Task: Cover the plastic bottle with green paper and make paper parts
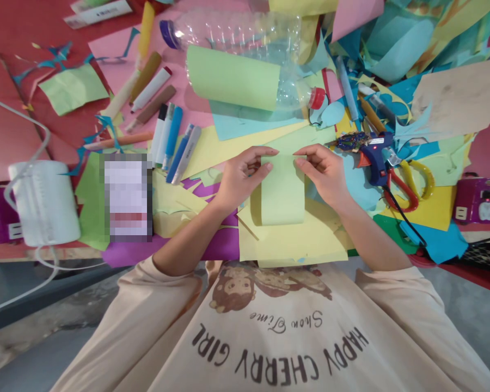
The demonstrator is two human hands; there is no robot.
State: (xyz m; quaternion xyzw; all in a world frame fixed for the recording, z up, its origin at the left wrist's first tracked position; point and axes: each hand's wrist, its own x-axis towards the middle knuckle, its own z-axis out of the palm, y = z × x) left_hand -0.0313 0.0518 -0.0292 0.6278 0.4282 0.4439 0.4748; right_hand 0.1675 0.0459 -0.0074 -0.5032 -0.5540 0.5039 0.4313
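Note:
A pale green paper strip (283, 196) hangs between my hands over yellow sheets (310, 242). My left hand (249, 174) pinches its upper left corner between thumb and fingers. At the upper right corner, my right hand (322, 171) has the same kind of pinch. The strip's far end looks curled or folded over; I cannot tell which. Just beyond my hands lie two clear plastic bottles, one with a purple cap (169, 34), the other with a red cap (317, 98) and a green paper wrap (233, 77) around it.
Right of my right hand lies a blue glue gun (378, 158), with red-handled scissors (404, 190) and yellow-handled scissors (424, 177) beside it. Several markers (173, 136) are to the left, near a phone (127, 198) and a white corded box (44, 204). Paper scraps (404, 49) crowd the back right.

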